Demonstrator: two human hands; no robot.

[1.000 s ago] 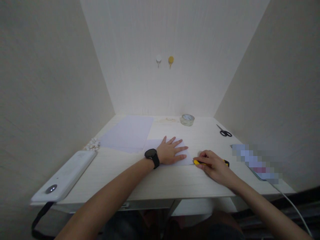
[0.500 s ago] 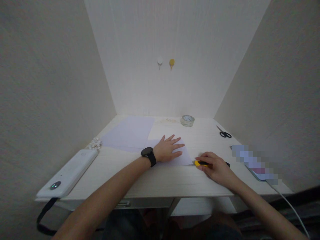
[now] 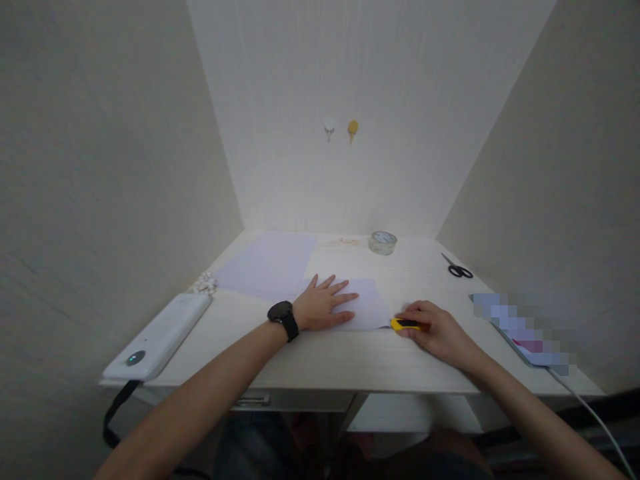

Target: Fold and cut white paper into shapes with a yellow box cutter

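Observation:
My left hand (image 3: 325, 303), with a black watch (image 3: 283, 317) on its wrist, lies flat with fingers spread on a folded-looking white sheet of paper (image 3: 369, 303). In my right hand (image 3: 430, 328) is a yellow and black utility knife (image 3: 407, 325), held low over the table with its front end at the paper's near right corner. The fingers wrap round the knife and hide its rear part. Farther left, larger white paper (image 3: 270, 260) lies flat, its near right part meeting the smaller sheet under my left hand.
A roll of clear tape (image 3: 383, 243) stands at the back of the white table (image 3: 320, 367). Black-handled scissors (image 3: 457, 268) and a phone with a cable (image 3: 520, 333) lie right. At left are a white device (image 3: 160, 337) and a white beaded item (image 3: 205, 283).
My left hand has slid slightly left on the paper, baring more of its right part. The right hand keeps the knife near the corner. The whole view has shifted a little.

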